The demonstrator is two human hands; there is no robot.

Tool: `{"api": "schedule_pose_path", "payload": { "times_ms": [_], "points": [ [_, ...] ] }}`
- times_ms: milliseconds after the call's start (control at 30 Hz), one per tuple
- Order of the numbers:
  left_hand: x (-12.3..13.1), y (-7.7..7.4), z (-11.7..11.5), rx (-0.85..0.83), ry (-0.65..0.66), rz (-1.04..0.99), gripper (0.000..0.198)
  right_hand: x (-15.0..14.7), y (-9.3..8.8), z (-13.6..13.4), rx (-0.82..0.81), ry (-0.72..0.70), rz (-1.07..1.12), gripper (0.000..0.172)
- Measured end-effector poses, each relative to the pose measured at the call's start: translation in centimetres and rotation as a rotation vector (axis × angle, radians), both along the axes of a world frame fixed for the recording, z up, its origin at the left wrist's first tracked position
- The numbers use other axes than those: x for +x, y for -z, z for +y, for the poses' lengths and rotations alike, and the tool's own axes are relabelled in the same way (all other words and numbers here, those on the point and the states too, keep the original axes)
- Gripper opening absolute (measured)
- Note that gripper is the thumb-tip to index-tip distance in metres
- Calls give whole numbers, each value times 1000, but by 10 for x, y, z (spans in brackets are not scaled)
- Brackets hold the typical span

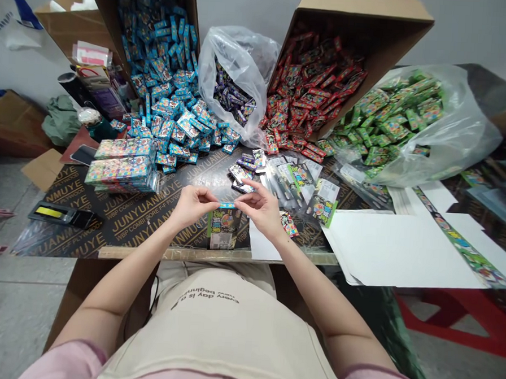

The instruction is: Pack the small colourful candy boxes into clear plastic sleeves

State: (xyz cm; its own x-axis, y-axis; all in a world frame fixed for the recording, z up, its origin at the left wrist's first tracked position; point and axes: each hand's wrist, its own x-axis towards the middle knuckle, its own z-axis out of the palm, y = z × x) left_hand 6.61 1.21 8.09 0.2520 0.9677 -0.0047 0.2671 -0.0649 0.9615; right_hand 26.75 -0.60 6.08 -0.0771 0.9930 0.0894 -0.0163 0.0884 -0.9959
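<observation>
A small blue candy box (227, 205) is pinched at its two ends between my left hand (196, 204) and my right hand (260, 208). Both hands are closed on it, above the near edge of the table. Just under the box lies a clear printed pouch (223, 230) with a green strip along its left side. Beyond my fingers are several purple and black boxes (242, 172). To the right of my right hand lie more printed pouches (293, 183), and a small red-edged box (289, 224) sits close to my right wrist.
Blue boxes (175, 123) spill from a carton at the back left. Beside them stand a plastic bag of purple boxes (235, 95), a carton of red boxes (312, 96) and a bag of green boxes (396, 115). Wrapped packs (122, 165), a stapler (65, 216) and white card (402, 248) flank my hands.
</observation>
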Motion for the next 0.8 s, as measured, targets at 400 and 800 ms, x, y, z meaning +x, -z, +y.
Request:
{"api": "schedule_pose_path", "payload": {
  "times_ms": [400, 800],
  "points": [
    [-5, 5, -13, 501, 124, 216, 7, 5, 1, -16, 270, 29, -283, 37],
    [-4, 13, -21, 759, 267, 442, 26, 18, 25, -25, 583, -66, -539, 19]
  ]
}}
